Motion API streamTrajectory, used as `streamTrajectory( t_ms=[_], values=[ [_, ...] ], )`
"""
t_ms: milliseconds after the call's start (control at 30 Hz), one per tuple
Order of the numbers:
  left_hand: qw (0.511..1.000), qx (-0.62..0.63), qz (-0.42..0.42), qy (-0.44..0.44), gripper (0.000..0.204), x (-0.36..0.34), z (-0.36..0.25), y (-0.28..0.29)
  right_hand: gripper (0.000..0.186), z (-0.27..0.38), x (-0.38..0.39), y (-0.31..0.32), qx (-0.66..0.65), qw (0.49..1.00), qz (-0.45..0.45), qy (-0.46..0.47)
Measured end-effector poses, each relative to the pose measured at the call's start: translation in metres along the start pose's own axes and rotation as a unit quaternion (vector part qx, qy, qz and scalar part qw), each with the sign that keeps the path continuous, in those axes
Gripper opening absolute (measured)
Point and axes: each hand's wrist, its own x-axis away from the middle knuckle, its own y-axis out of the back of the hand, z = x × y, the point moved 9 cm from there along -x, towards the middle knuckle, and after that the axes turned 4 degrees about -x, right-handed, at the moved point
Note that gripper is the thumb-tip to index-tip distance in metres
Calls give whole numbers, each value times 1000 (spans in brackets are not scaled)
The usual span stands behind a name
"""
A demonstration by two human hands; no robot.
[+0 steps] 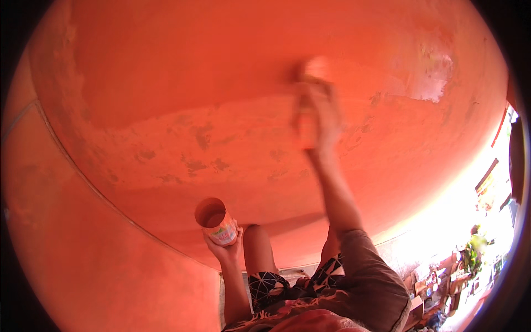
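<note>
In front of me spreads an orange wall (193, 61), its upper part a deep wet orange and a lower band paler, with dark patches. My right hand (326, 113) is raised to it, fingers wrapped round a paintbrush (316, 68) whose pale orange head lies against the wall; hand and brush are smeared by motion. Lower down on the left, my left hand (224, 250) cups an open paint can (223, 229) from below. The can tilts slightly, its inside is orange, and a coloured label shows on its side. How much paint it holds I cannot tell.
A second orange wall (110, 243) meets the first at a seam on the left. My bent knee (258, 246) is beside the can. At the lower right, in bright light, lie jumbled objects (437, 282) and a green plant (473, 249).
</note>
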Motion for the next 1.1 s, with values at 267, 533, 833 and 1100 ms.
streamTrajectory(
  t_ms=[267, 533, 833, 1100],
  values=[
    [1000, 2, -11, 6, 60, -20, -23, -31, 39, 151, 3, -234, -196, 951, 224, 78],
    [999, 40, -6, 28, 57, -63, -58, -28, 27, -58, -57, -87, -438, 896, 30, -70],
    [994, 53, -2, 99, 68, -63, -30, -13, 10, -180, -100, 234, 65, 988, -138, -32],
    [989, 43, 25, 139, 68, -44, 6, -23, 16, -177, -90, 258, 319, 931, -174, 27]
  ],
)
